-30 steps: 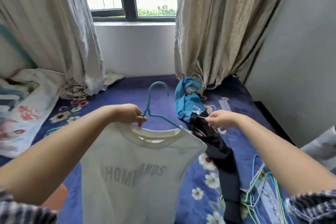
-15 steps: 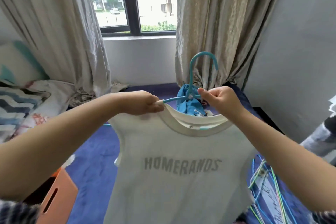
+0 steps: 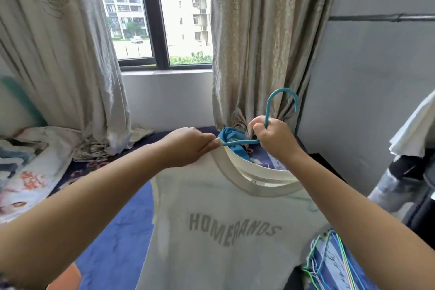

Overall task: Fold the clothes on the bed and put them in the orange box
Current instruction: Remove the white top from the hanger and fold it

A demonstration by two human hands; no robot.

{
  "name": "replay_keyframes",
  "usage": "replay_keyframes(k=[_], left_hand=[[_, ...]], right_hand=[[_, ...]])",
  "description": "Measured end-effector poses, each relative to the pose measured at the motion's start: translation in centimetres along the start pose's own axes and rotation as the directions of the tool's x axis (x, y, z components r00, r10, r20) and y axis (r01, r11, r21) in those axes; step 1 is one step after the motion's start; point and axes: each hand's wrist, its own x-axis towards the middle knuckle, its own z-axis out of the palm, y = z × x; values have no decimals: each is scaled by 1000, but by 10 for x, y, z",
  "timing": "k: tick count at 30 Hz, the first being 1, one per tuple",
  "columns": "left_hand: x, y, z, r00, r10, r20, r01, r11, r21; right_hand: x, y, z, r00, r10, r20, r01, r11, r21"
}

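- The left hand [image 3: 188, 146] pinched the collar of the white T-shirt [image 3: 226, 226] at its left edge, fingers curled tight on the ribbed band.
- The right hand [image 3: 274, 139] was clenched round the neck of the blue hanger [image 3: 282, 101], just under the hook; one hanger arm ran from that fist into the collar opening beside the left hand's pinch.
- The T-shirt hung in the air between both forearms, above the bed [image 3: 122, 231], its grey lettering facing the camera and its hem out of view below.
- It looked light and limp: thin knit that would sag and crease wherever it went unsupported, so the ribbed collar and the shoulder seams seemed the firmest places to take hold.
- The hanger looked stiff and thin; drawing it out through the neck would probably need the collar stretched sideways, not tugged.
- A corner of the orange box [image 3: 64, 278] showed at the lower left, beside the left forearm.
- A blue garment [image 3: 231, 135] lay on the bed beyond the hands, and a heap of thin coloured hangers [image 3: 329, 263] sat at the lower right.
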Motion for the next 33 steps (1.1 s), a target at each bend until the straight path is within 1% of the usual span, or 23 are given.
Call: replay_keyframes(k=[2, 4, 6, 9, 11, 15, 17, 19, 24, 28, 30, 31, 33], left_hand=[[0, -9, -2, 998, -40, -47, 41, 999, 5], [-6, -25, -2, 987, -123, -106, 112, 988, -105], [-10, -38, -1, 976, -180, -122, 146, 959, -244], [-9, -45, 2, 974, -199, -112, 150, 928, -342], [-7, -47, 4, 966, -235, -106, 173, 896, -410], [-5, -48, 6, 953, -301, -13, 254, 824, -506], [-4, -45, 8, 947, -319, 18, 274, 780, -563], [-3, -44, 11, 939, -344, 19, 279, 727, -627], [-1, -43, 21, 926, -377, -10, 259, 655, -710], [1, -32, 30, 903, -425, -56, 218, 566, -795], [1, -29, 33, 892, -450, -31, 223, 500, -837], [1, -29, 35, 892, -451, -7, 239, 485, -841], [-2, -35, 43, 880, -475, 30, 288, 480, -828]], right_hand=[[0, 13, -11, 993, 101, -68, -94, 991, 97], [-1, 26, -26, 971, 221, -89, -195, 953, 232], [-7, 33, -37, 956, 286, -64, -252, 912, 325], [-14, 34, -40, 949, 306, -79, -258, 895, 364], [-18, 37, -38, 934, 351, -74, -288, 857, 428], [-29, 47, -34, 913, 405, -49, -327, 797, 507], [-32, 51, -30, 895, 441, -63, -344, 775, 530], [-35, 55, -28, 880, 465, -92, -347, 764, 543], [-43, 69, -27, 847, 503, -174, -334, 757, 561], [-48, 79, -22, 792, 565, -231, -312, 700, 642], [-52, 83, -18, 747, 632, -203, -339, 626, 702], [-52, 86, -18, 714, 681, -163, -342, 543, 767], [-50, 95, -25, 623, 782, -6, -279, 229, 933]])
